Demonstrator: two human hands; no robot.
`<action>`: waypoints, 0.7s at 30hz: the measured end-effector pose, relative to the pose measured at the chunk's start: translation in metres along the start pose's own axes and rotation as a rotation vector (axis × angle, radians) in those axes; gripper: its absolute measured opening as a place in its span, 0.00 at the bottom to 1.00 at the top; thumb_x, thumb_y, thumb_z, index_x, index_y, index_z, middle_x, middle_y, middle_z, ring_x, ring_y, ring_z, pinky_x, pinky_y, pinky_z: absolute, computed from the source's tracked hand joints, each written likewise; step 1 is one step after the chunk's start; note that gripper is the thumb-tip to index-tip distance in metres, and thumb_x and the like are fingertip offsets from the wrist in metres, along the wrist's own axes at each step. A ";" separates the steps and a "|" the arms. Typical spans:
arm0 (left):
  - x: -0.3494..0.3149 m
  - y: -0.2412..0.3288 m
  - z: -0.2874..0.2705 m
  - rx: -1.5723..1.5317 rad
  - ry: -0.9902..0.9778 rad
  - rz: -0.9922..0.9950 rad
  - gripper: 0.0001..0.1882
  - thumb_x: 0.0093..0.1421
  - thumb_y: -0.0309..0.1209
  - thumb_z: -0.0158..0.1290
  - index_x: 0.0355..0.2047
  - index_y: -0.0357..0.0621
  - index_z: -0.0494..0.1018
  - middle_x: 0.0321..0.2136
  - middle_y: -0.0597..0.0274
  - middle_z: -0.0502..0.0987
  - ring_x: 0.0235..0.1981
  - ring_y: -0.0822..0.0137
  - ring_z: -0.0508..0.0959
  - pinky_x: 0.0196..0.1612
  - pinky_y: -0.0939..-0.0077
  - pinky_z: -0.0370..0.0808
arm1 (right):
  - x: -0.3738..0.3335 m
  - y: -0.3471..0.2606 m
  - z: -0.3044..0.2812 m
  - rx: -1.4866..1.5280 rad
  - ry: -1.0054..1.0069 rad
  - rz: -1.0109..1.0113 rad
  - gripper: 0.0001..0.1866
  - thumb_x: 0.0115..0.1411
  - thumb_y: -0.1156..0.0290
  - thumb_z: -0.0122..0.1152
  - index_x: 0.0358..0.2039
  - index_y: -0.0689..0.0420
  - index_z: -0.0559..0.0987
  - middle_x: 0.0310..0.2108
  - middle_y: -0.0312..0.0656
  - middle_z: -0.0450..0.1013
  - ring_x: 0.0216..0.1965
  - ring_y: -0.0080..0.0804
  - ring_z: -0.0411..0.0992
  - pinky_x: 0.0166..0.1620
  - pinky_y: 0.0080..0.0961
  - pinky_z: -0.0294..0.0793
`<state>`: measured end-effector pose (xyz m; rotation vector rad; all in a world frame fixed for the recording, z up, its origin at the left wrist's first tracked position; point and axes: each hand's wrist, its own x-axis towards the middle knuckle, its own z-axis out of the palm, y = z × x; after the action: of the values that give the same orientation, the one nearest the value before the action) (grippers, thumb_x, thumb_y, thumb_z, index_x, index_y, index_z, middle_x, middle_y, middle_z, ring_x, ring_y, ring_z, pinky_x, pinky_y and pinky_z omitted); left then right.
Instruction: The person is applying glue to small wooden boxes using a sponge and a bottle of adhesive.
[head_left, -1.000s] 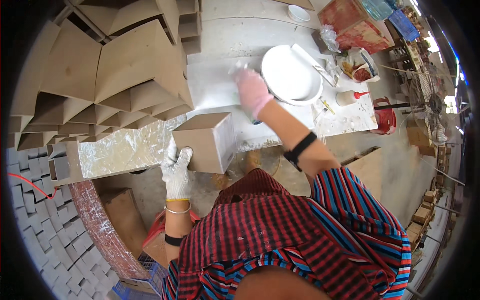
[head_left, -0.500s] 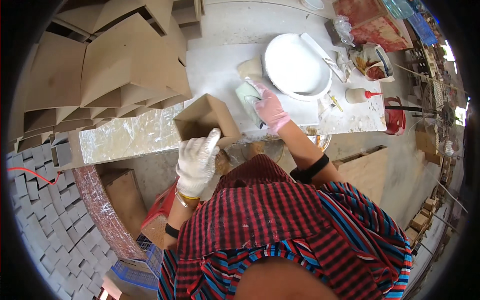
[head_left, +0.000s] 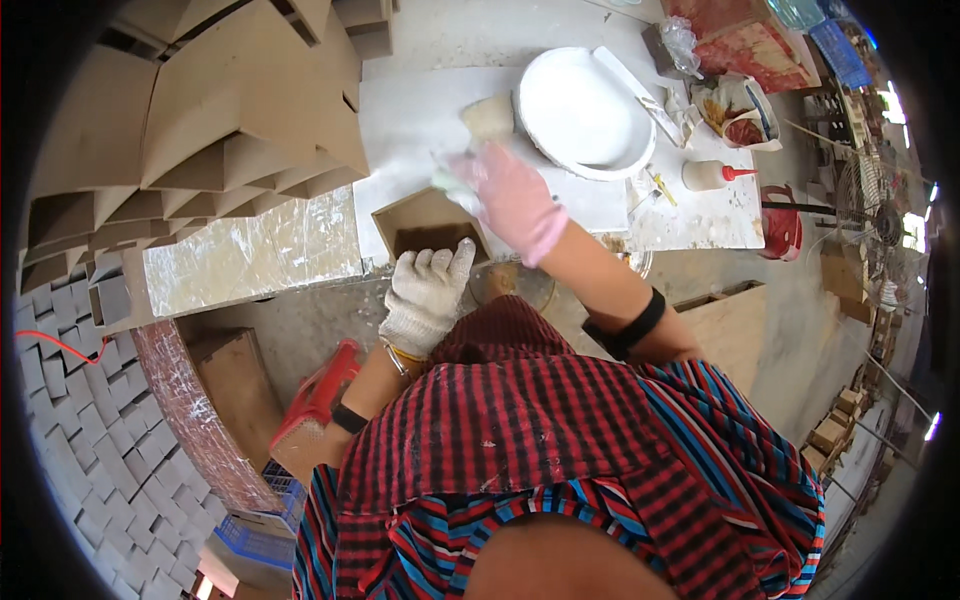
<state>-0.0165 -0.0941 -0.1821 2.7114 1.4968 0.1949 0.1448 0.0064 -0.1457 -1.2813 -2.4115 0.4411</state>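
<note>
My left hand [head_left: 430, 300], in a white knit glove, is closed over the near edge of an open brown box [head_left: 410, 215] at the table's front. The dark inside of the box faces me. My right hand [head_left: 510, 200], in a pink glove, is blurred by motion above the far right part of the box. In its fingers is a pale green cloth [head_left: 456, 188], also smeared. Beyond that hand a beige pad [head_left: 489, 118] lies beside a round white tub [head_left: 585, 115] of white stuff, with a white flat strip [head_left: 630, 85] resting across its rim.
Stacked brown boxes [head_left: 240, 100] fill the left of the table [head_left: 290, 225]. On the right are a squeeze bottle [head_left: 705, 175] with a red tip and an open bag [head_left: 740, 110]. A red stool [head_left: 325, 385] and many grey blocks [head_left: 110, 430] stand lower left.
My right hand has moved left with the cloth, from beside the tub to over the box. The box has turned and lies lower, and my left hand has shifted right with it.
</note>
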 end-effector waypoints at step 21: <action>0.024 -0.013 -0.052 -0.154 0.071 -0.049 0.33 0.50 0.44 0.52 0.55 0.46 0.61 0.48 0.52 0.66 0.49 0.55 0.67 0.50 0.58 0.62 | -0.047 0.033 -0.027 0.922 0.238 0.600 0.27 0.55 0.63 0.59 0.54 0.60 0.67 0.47 0.48 0.70 0.46 0.32 0.70 0.49 0.27 0.69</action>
<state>-0.0212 -0.0686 -0.1296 2.5700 1.4966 0.3913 0.2057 -0.0127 -0.1448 -1.4223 -1.2735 1.2815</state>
